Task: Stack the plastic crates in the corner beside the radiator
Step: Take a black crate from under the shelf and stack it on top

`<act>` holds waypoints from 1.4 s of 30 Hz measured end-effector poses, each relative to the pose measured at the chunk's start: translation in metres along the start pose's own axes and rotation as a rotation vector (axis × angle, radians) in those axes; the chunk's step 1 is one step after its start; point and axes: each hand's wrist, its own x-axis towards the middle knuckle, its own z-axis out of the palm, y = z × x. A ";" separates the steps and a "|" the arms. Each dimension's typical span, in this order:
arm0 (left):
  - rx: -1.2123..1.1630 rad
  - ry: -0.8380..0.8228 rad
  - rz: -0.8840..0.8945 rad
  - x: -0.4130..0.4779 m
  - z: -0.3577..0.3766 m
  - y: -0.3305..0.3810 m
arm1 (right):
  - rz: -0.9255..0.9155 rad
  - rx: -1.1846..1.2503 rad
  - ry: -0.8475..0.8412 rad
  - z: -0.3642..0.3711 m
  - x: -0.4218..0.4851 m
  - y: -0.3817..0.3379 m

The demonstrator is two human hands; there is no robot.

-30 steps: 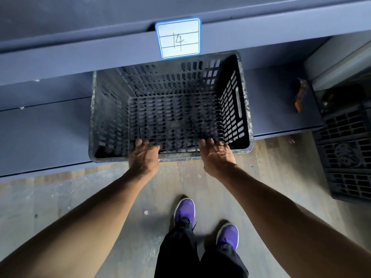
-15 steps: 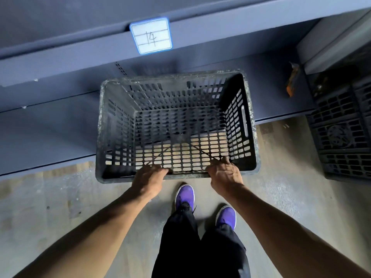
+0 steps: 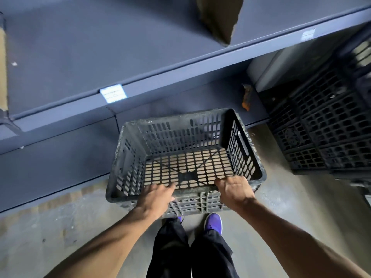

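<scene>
Dark grey slotted plastic crate (image 3: 180,137), grime-flecked.

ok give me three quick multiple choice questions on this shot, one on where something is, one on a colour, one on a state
1. Where are the other dark crates relative to the held crate?
A. to its right
B. to its left
C. inside it

2. What colour are the shoes?
A. red
B. purple
C. white

3. What state is the held crate in?
A. full of boxes
B. closed by a lid
C. empty, gripped by both hands

Answers:
1 A: they fill the right edge of the view, beyond the held crate's right wall.
2 B: a purple toe shows just below the crate.
3 C: the floor shows through its slotted base, and the left hand and right hand grip its near rim.
</scene>
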 end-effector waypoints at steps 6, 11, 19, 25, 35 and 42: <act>0.028 0.006 0.126 -0.038 -0.036 0.069 | 0.159 0.087 -0.033 -0.017 -0.097 0.036; 0.035 0.067 0.269 -0.076 -0.098 0.123 | 0.308 0.208 0.078 -0.038 -0.173 0.061; 0.064 0.130 0.507 -0.129 -0.155 0.172 | 0.406 0.295 0.101 -0.069 -0.261 0.053; 0.084 0.226 0.683 -0.160 -0.195 0.188 | 0.467 0.261 0.169 -0.111 -0.293 0.027; 0.208 0.299 0.835 -0.179 -0.234 0.183 | 0.646 0.214 0.286 -0.154 -0.347 -0.011; 0.216 0.370 0.970 -0.186 -0.267 0.178 | 0.742 0.123 0.297 -0.190 -0.369 -0.029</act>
